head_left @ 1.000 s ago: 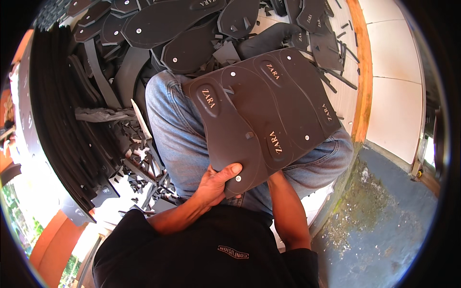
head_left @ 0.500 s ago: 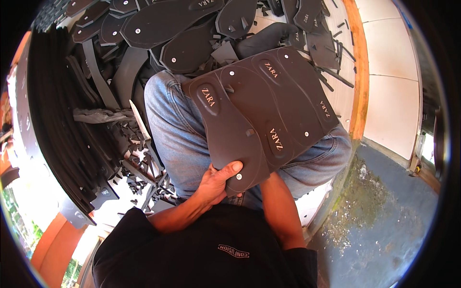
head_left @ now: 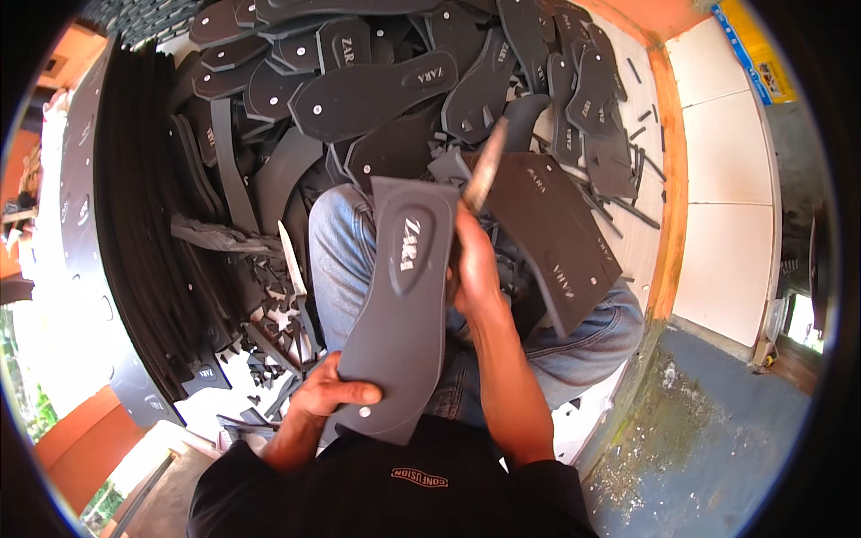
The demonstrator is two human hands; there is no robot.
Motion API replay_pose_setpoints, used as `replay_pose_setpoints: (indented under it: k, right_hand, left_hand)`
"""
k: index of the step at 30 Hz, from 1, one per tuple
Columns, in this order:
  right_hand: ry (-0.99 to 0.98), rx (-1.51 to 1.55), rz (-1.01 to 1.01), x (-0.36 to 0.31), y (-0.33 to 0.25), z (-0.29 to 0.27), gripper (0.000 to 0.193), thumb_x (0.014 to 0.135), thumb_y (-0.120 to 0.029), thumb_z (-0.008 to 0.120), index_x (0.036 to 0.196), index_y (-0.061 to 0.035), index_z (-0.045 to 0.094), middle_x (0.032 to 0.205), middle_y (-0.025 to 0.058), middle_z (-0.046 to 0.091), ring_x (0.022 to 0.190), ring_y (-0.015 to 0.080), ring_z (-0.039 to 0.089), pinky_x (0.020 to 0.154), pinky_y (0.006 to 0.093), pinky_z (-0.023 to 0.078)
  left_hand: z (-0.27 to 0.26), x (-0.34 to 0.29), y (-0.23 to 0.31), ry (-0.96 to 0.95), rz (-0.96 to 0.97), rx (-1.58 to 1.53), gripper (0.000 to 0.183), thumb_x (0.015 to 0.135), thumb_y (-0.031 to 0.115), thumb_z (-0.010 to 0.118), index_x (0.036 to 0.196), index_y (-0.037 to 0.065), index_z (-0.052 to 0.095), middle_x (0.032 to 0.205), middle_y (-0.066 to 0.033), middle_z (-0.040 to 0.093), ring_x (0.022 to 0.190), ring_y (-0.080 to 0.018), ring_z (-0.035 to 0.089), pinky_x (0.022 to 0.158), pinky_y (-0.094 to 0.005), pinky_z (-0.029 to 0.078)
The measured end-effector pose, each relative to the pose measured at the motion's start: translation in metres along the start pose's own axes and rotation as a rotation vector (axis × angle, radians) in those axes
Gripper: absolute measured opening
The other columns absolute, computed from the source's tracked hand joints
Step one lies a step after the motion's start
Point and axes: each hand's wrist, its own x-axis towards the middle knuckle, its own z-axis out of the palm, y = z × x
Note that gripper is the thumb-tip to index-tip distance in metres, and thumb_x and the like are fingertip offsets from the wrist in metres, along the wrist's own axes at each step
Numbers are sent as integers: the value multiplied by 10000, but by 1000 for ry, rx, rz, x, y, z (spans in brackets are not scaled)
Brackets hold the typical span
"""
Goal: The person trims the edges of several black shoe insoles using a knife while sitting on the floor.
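My left hand (head_left: 334, 391) grips the lower end of a black foam shoe sole (head_left: 395, 314), its thumb lying on top beside a small round white mark. The sole has a raised oval with printed lettering near its squared upper end. My right hand (head_left: 475, 260) is closed round a knife (head_left: 489, 166), whose worn blade points up and away; its handle is hidden in the fist. That hand is right beside the sole's upper right edge. The remaining black foam sheet (head_left: 556, 233) with sole outlines leans over my right thigh, apart from the sole.
Cut soles (head_left: 377, 94) lie heaped beyond my knees among offcuts. A tall stack of black foam sheets (head_left: 143, 233) stands at the left. Another pointed blade (head_left: 292, 258) sits near scraps by my left knee. A wooden edge (head_left: 668, 224) borders the right side.
The sole has come apart from the sheet and moved nearer my body in my left hand. My right hand has come out from under the sheet, showing the knife. The view has shifted.
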Motion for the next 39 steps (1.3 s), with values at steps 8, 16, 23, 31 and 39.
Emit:
replay_pose_setpoints:
  k: [8, 16, 23, 31, 39]
  right_hand:
    - [307, -229, -248, -69, -37, -48, 231, 822, -154, 685, 922, 29, 586, 587, 3, 494, 411, 64, 407, 374, 229, 312]
    - [428, 182, -390, -108, -11, -66, 119, 848, -103, 628, 869, -10, 556, 591, 1, 453, 422, 73, 385, 402, 245, 334]
    - [527, -262, -489, -119, -6, -63, 198, 892, -164, 589, 803, 7, 538, 584, 15, 492, 440, 77, 406, 412, 250, 328]
    - [757, -1165, -266, -165, 1, -128, 385, 847, -286, 645, 625, -9, 494, 483, 136, 478, 417, 290, 485, 438, 372, 379]
    - [796, -1208, -274, -158, 8, -123, 299, 821, -202, 642, 632, -21, 496, 512, 171, 516, 480, 361, 546, 460, 413, 404]
  left_hand:
    - [-23, 29, 27, -245, -131, 258, 457, 806, 182, 686, 1158, -76, 550, 1005, -107, 649, 940, -186, 588, 866, -304, 439]
    - [-10, 96, -35, -10, 88, 18, 331, 882, 285, 583, 1050, 0, 573, 852, -101, 609, 723, -169, 592, 648, -276, 482]
    - [115, 151, -47, 106, 209, -77, 367, 877, 368, 579, 691, 74, 462, 493, -1, 366, 377, -104, 324, 370, -246, 241]
    - [149, 170, -31, 169, 116, -206, 346, 900, 369, 562, 744, 82, 446, 492, 11, 352, 380, -79, 288, 372, -218, 214]
    - [142, 175, -36, 69, 128, -214, 322, 891, 346, 580, 741, 86, 463, 493, 12, 364, 378, -83, 296, 375, -223, 225]
